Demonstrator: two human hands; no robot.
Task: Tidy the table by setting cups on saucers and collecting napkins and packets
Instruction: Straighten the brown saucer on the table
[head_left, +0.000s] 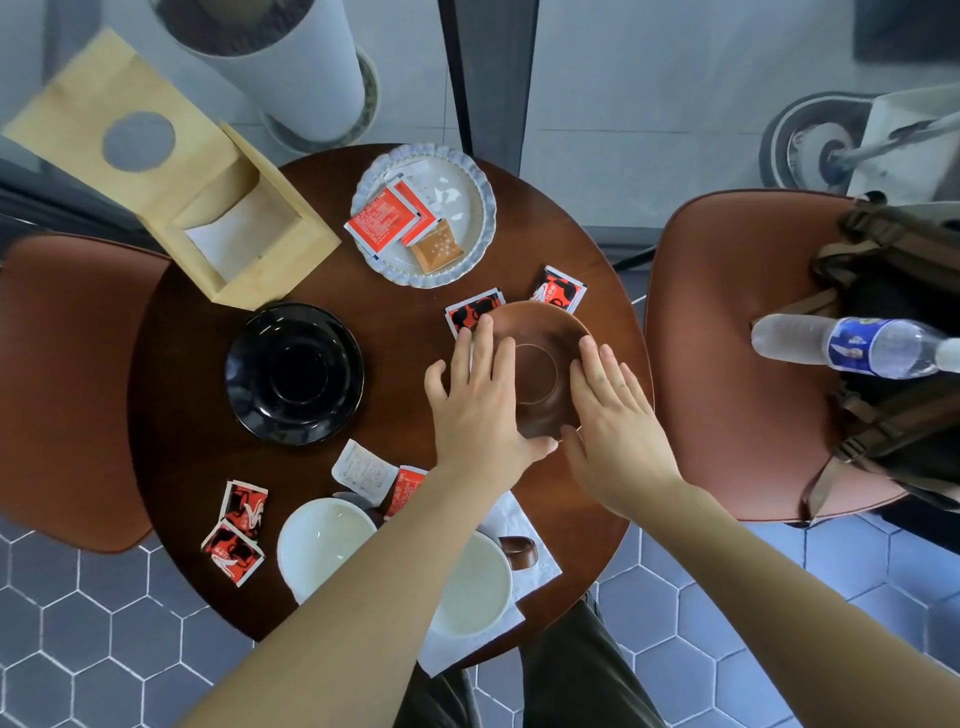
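Both my hands rest on a brown wooden saucer (540, 332) at the right of the round dark table (182, 441). My left hand (478, 400) lies over its left rim with the thumb at the near edge. My right hand (618, 410) covers its right rim. A black saucer (293, 374) sits to the left. Two white cups stand near me: one (324, 545) at the left, the other (478, 587) on a white napkin (543, 569), partly hidden by my left arm. Red-black packets lie beside the brown saucer (467, 312) and at the lower left (236, 530).
A scalloped white plate (483, 208) at the back holds red and orange packets (387, 218). A tan napkin box (228, 218) stands at the back left. White and red packets (363, 470) lie by the cups. Brown chairs flank the table; the right chair (727, 364) carries a bag and a water bottle (852, 345).
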